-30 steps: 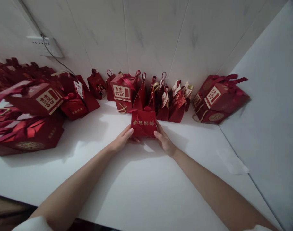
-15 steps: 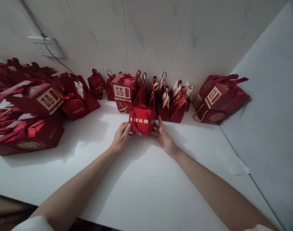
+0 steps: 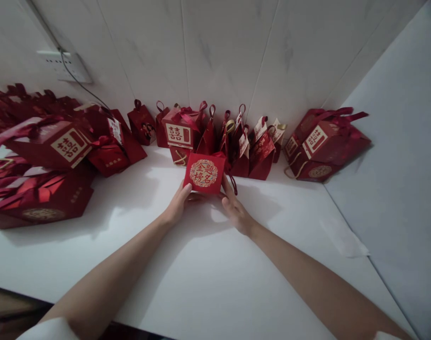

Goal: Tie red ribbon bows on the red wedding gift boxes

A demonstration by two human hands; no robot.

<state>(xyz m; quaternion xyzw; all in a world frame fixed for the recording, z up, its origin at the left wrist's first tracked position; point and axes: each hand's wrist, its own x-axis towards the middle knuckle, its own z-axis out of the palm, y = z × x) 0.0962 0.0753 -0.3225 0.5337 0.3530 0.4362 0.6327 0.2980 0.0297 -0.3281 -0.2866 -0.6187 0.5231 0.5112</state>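
So the little red box (image 3: 205, 174) just got turned to its medallion face (different side to look at now), left hand (image 3: 177, 205) pinching its left edge, right hand (image 3: 237, 213) loosely cupping its right, near side of the far gift boxes (image 3: 261, 157).

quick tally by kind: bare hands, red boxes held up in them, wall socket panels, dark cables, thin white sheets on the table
Bare hands: 2 (left hand, right hand)
Held red box: 1
Wall socket panel: 1
Dark cable: 1
Thin white sheet: 1
Total: 6
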